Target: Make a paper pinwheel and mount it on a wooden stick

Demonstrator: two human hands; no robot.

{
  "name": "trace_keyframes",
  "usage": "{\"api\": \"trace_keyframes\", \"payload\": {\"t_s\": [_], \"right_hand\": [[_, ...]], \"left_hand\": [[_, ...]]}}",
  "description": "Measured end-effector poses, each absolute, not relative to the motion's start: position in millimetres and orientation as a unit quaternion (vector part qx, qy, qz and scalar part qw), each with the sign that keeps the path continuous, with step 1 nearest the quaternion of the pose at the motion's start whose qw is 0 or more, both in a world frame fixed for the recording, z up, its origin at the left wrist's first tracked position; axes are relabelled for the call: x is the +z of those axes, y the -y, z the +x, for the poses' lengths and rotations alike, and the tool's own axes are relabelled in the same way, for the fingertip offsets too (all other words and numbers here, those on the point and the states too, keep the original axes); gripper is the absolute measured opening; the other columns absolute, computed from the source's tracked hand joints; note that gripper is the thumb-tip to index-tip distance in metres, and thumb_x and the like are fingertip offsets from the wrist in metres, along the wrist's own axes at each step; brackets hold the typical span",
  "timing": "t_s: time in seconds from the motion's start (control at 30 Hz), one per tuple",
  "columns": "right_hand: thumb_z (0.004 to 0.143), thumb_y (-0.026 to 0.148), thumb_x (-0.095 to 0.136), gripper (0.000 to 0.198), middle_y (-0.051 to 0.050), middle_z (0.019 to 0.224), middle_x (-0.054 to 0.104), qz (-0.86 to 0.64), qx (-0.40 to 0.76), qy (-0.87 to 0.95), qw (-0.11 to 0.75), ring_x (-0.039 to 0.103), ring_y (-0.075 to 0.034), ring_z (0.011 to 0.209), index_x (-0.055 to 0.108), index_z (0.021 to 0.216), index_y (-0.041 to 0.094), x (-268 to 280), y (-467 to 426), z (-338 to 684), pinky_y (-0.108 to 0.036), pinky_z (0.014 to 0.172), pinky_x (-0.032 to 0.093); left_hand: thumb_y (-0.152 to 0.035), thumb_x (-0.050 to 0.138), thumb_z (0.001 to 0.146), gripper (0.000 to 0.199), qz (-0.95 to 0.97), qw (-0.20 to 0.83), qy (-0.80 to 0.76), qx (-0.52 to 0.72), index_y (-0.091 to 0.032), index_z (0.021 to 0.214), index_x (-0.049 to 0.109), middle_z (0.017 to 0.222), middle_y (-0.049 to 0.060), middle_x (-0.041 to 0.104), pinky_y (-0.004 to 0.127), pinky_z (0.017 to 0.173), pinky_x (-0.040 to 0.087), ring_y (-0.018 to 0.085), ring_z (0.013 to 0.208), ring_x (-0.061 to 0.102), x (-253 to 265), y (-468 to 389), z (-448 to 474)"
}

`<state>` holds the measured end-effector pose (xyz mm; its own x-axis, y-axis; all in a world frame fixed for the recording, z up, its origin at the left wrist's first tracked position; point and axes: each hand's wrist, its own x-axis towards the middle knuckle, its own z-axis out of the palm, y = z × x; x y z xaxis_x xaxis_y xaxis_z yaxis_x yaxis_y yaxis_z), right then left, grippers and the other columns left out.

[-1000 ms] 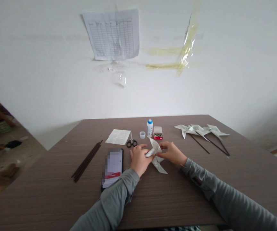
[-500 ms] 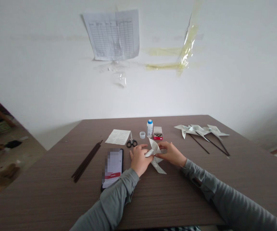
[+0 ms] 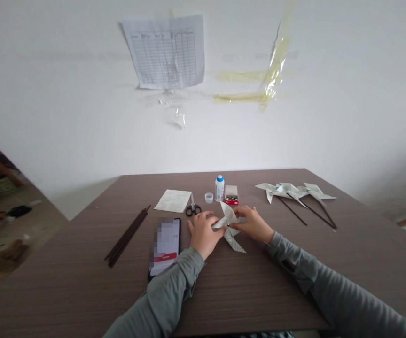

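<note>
A printed-paper pinwheel (image 3: 234, 243) with curled blades is held between my two hands, just above the table. My left hand (image 3: 205, 234) grips its left blade with thumb and fingers. From the other side, my right hand (image 3: 254, 225) pinches the pinwheel near its middle, where a small shiny pin head shows. Parts of the blades are hidden behind my fingers. Just beyond the hands stand a red box of pins (image 3: 231, 196), a white bottle with a blue cap (image 3: 219, 188) and a small clear cup (image 3: 208, 197). Black-handled scissors (image 3: 193, 209) lie near my left fingertips.
A phone (image 3: 166, 249) lies beside my left forearm. Farther left is a bundle of dark sticks (image 3: 127, 237), with a sheet of printed paper (image 3: 173, 200) behind. Several finished pinwheels (image 3: 289, 190) on sticks rest at the right rear of the brown table (image 3: 245, 300), against a white wall.
The pinwheel has shifted slightly to the right and turned a little. Both hands keep nearly the same place and hold on it.
</note>
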<state>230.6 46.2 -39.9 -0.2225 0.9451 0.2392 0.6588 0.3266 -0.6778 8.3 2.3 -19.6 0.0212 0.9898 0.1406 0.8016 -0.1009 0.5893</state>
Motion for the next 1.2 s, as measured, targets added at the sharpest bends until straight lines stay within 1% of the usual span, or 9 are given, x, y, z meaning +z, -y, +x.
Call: {"api": "trace_keyframes", "payload": {"t_s": [0.07, 0.17, 0.37, 0.53, 0.63, 0.7, 0.87, 1.03, 1.2], "right_hand": [[0.090, 0.028, 0.097, 0.025, -0.009, 0.126, 0.098, -0.554, 0.226, 0.746, 0.294, 0.091, -0.045, 0.132, 0.096, 0.115, 0.030, -38.0, -47.8, 235.0, -0.097, 0.147, 0.035], [0.092, 0.031, 0.094, 0.030, -0.009, 0.128, 0.097, -0.573, 0.201, 0.747, 0.271, 0.088, -0.046, 0.138, 0.096, 0.122, 0.032, -38.7, -50.1, 240.3, -0.097, 0.150, 0.032], [0.099, 0.033, 0.089, 0.039, -0.013, 0.136, 0.097, -0.577, 0.187, 0.753, 0.253, 0.086, -0.047, 0.144, 0.093, 0.137, 0.036, -46.4, -52.2, 245.2, -0.099, 0.153, 0.022], [0.098, 0.035, 0.089, 0.038, -0.011, 0.130, 0.097, -0.579, 0.176, 0.755, 0.253, 0.086, -0.047, 0.144, 0.093, 0.136, 0.036, -51.5, -54.3, 248.6, -0.096, 0.152, 0.031], [0.097, 0.037, 0.090, 0.037, -0.010, 0.125, 0.097, -0.565, 0.165, 0.762, 0.270, 0.087, -0.047, 0.141, 0.093, 0.135, 0.037, -56.3, -56.4, 251.6, -0.094, 0.149, 0.038], [0.099, 0.041, 0.089, 0.039, -0.010, 0.125, 0.097, -0.561, 0.163, 0.763, 0.276, 0.087, -0.047, 0.141, 0.093, 0.138, 0.037, -58.9, -57.2, 253.4, -0.094, 0.149, 0.038], [0.108, 0.046, 0.082, 0.043, -0.011, 0.131, 0.098, -0.572, 0.178, 0.755, 0.268, 0.086, -0.047, 0.147, 0.092, 0.149, 0.036, -61.7, -55.8, 255.2, -0.098, 0.154, 0.025], [0.111, 0.049, 0.078, 0.038, -0.011, 0.133, 0.098, -0.574, 0.167, 0.747, 0.291, 0.084, -0.049, 0.150, 0.094, 0.144, 0.037, -65.4, -54.8, 254.7, -0.098, 0.153, 0.028], [0.113, 0.049, 0.077, 0.035, -0.011, 0.125, 0.098, -0.582, 0.162, 0.735, 0.306, 0.085, -0.046, 0.147, 0.095, 0.139, 0.034, -65.9, -53.7, 252.5, -0.094, 0.153, 0.032]], "left_hand": [[-0.028, 0.102, 0.102, 0.019, 0.694, 0.173, -0.654, 0.245, -0.031, 0.121, 0.104, 0.167, 0.015, 0.088, 0.082, 0.150, 0.046, 0.049, 0.169, 0.070, -18.2, -0.7, 7.1], [-0.035, 0.100, 0.106, 0.027, 0.695, 0.167, -0.667, 0.212, -0.031, 0.133, 0.102, 0.170, 0.015, 0.086, 0.082, 0.153, 0.044, 0.048, 0.173, 0.067, -17.1, 1.6, 4.8], [-0.041, 0.102, 0.105, 0.033, 0.717, 0.130, -0.661, 0.182, -0.032, 0.137, 0.099, 0.171, 0.017, 0.084, 0.088, 0.152, 0.044, 0.050, 0.171, 0.066, -21.2, 4.3, -1.6], [-0.037, 0.106, 0.101, 0.040, 0.720, 0.126, -0.663, 0.160, -0.028, 0.139, 0.099, 0.175, 0.021, 0.081, 0.094, 0.151, 0.039, 0.055, 0.174, 0.065, -17.8, 8.2, -3.6], [-0.036, 0.105, 0.102, 0.040, 0.723, 0.138, -0.661, 0.146, -0.029, 0.141, 0.098, 0.175, 0.021, 0.082, 0.094, 0.153, 0.037, 0.055, 0.176, 0.064, -14.2, 10.9, -4.1], [-0.036, 0.103, 0.104, 0.040, 0.726, 0.135, -0.660, 0.141, -0.029, 0.144, 0.098, 0.177, 0.021, 0.081, 0.091, 0.155, 0.037, 0.054, 0.177, 0.064, -12.9, 12.1, -4.7], [-0.035, 0.102, 0.104, 0.039, 0.738, 0.111, -0.647, 0.159, -0.029, 0.142, 0.098, 0.173, 0.019, 0.084, 0.081, 0.154, 0.042, 0.052, 0.170, 0.069, -11.3, 11.5, -12.6], [-0.032, 0.091, 0.111, 0.018, 0.742, 0.080, -0.640, 0.186, -0.033, 0.126, 0.101, 0.149, 0.013, 0.095, 0.063, 0.143, 0.056, 0.044, 0.152, 0.084, 1.8, 6.1, -46.6], [-0.032, 0.077, 0.117, 0.028, 0.725, 0.012, -0.670, 0.162, -0.029, 0.130, 0.103, 0.148, 0.013, 0.099, 0.048, 0.131, 0.064, 0.038, 0.142, 0.089, 20.9, -9.2, -106.4]]}}
